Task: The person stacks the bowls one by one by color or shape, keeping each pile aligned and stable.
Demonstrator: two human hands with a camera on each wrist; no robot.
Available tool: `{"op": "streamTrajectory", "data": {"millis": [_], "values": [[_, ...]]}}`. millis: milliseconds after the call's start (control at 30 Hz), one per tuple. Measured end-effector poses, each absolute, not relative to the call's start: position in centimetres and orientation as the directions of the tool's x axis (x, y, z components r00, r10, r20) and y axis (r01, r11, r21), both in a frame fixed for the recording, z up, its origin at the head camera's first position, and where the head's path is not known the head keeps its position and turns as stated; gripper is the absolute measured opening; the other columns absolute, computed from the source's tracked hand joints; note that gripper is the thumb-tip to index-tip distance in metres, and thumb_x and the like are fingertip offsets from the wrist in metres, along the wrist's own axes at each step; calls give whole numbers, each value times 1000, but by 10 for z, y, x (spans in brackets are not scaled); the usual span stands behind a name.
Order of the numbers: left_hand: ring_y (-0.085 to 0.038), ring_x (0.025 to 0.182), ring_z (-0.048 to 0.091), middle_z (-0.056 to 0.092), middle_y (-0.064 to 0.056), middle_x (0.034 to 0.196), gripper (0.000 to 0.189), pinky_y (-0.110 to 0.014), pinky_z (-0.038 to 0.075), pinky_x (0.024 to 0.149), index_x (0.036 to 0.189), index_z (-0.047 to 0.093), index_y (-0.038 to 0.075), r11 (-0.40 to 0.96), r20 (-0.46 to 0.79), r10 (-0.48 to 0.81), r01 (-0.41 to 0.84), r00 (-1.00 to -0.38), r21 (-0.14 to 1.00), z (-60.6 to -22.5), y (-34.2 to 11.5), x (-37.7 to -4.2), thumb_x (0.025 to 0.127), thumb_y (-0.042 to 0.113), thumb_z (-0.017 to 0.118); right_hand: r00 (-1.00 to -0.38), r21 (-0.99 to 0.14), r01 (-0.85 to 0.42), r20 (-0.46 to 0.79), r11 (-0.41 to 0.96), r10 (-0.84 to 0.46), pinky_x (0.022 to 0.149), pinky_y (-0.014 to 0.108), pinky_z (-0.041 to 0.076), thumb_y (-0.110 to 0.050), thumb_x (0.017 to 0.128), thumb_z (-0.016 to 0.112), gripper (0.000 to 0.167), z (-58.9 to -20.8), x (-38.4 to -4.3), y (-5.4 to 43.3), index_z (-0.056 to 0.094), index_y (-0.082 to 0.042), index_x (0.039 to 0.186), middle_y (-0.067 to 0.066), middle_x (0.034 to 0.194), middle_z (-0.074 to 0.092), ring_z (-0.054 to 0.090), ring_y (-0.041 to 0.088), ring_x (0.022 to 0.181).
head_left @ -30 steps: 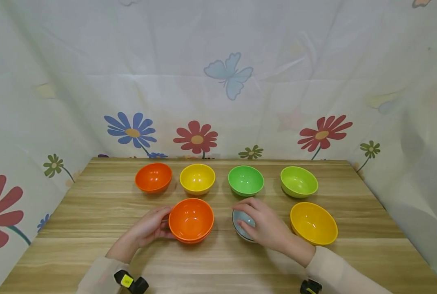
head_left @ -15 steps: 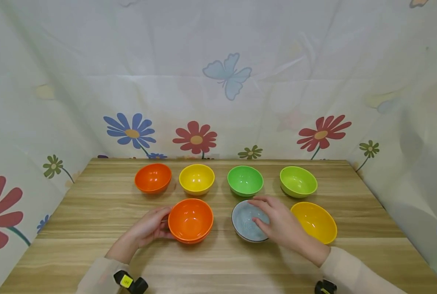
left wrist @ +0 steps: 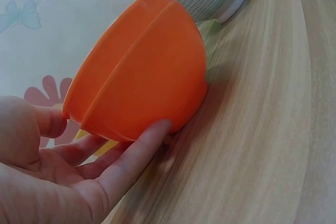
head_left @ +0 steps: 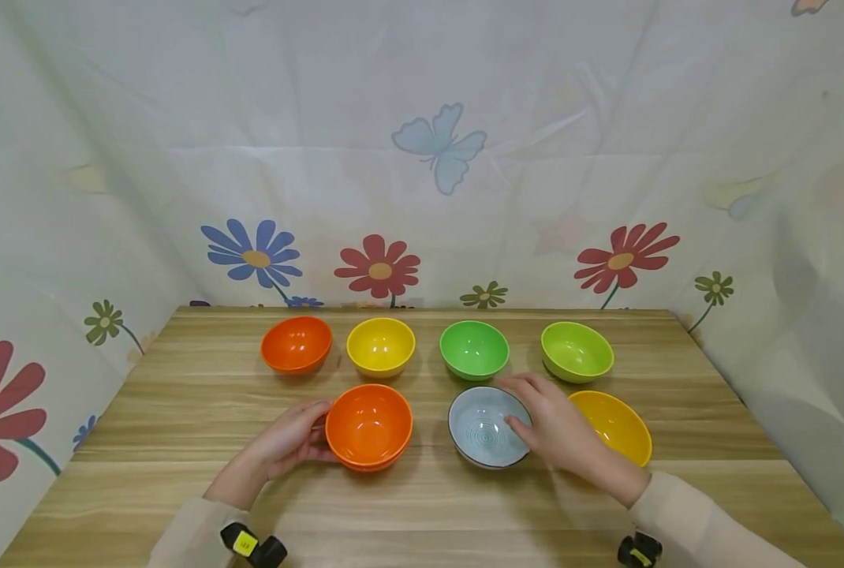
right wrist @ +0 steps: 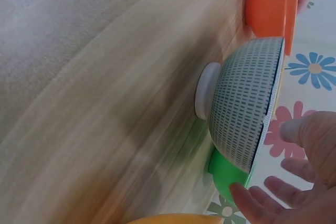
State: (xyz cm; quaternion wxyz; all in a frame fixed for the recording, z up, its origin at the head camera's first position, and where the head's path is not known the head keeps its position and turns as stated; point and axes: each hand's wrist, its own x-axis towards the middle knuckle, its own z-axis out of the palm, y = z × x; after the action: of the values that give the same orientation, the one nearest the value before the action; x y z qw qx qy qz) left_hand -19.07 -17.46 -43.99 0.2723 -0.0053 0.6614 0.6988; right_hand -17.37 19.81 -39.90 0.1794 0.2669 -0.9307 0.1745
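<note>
My left hand holds two nested orange bowls from their left side. In the left wrist view its thumb is at the rim and its fingers lie against the lower wall of the orange bowls. To their right stands a grey-blue bowl, upright, with a ringed inside. Its outside has a dashed green pattern above a white foot, as the right wrist view shows of the patterned bowl. My right hand hovers at that bowl's right rim, fingers spread and loosely bent, gripping nothing.
Along the back of the wooden table stand a red-orange bowl, a yellow bowl, a green bowl and a lime bowl. A larger amber bowl sits partly behind my right forearm. A flowered curtain hangs behind.
My right hand has drawn back to the right from over the grey-blue bowl, uncovering most of its inside. The bowl stays in place. My left hand and the orange bowls have not visibly moved.
</note>
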Motion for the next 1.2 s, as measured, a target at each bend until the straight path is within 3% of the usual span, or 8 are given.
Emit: {"op": "streamTrajectory", "data": {"millis": [200,367,667,1200], "values": [[-24,102,58,48,-21,130,48,-48,51,83,137,34,-4,31,-373,369,-390,-851,920,-441,-174,-191,101,27,31,-878,-289,-456,300,842,-373,71,35,55,-12,72,77,52,-394,-175,197,57,-3,120,14,104,57,59,23,85],[-23,100,58,49,-20,128,49,-48,51,83,137,35,-3,30,-370,372,-388,-851,921,-441,-174,-191,100,29,33,-930,-394,-365,190,844,-314,65,32,56,-9,76,74,49,-393,-179,199,55,-1,121,19,107,57,64,27,84],[-23,100,58,49,-20,129,48,-48,51,82,137,35,-3,33,-366,375,-383,-852,923,-441,-174,-191,101,29,32,-943,-462,-329,124,824,-307,68,39,56,-7,78,69,43,-396,-186,200,56,6,116,22,105,63,64,33,87],[-22,100,58,48,-21,129,49,-49,51,83,138,32,-3,30,-373,379,-392,-847,919,-441,-174,-191,101,28,30,-973,-492,-204,9,847,-229,73,38,55,-6,82,64,35,-394,-187,196,59,4,114,18,99,66,64,31,89]]}}
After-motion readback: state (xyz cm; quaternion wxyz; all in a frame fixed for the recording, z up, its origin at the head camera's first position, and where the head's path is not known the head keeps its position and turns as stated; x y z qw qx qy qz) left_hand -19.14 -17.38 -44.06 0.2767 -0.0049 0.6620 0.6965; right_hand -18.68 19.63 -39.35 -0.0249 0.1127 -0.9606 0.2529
